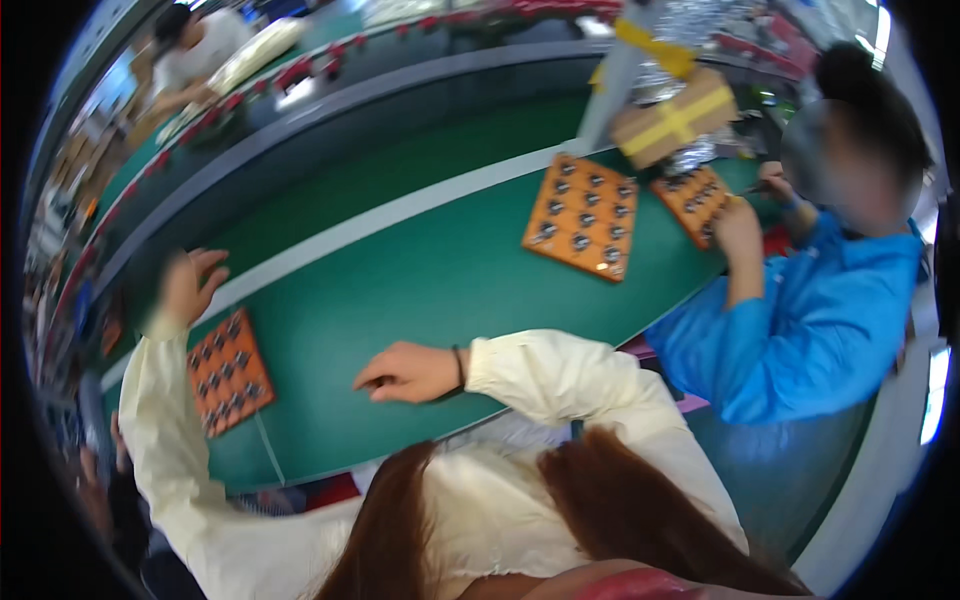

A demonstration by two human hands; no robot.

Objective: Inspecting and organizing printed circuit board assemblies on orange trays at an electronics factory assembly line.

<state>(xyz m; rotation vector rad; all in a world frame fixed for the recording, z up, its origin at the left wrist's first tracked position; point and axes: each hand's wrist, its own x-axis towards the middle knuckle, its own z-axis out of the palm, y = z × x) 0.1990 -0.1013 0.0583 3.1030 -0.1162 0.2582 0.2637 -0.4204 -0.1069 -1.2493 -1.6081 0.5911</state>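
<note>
My left hand [188, 286] is raised at the far left, fingers apart and nothing in them. Just below it, an orange tray [231, 373] with rows of small dark-and-silver parts lies on the green work surface [330, 300]. My left sleeve passes along the tray's outer side. Over the middle of the surface hangs my right hand [412, 372], a dark band at its wrist. Its fingers reach leftward, loosely bent and a little apart, and no object shows in them. Whether it touches the surface I cannot tell.
A second orange tray [583, 218] of parts lies farther right. Beside it, a co-worker in blue [800, 320] has both hands at a third tray [692, 203]. A taped cardboard box [675, 118] stands by a grey post [607, 100]. A pale rail [400, 208] runs along the far edge.
</note>
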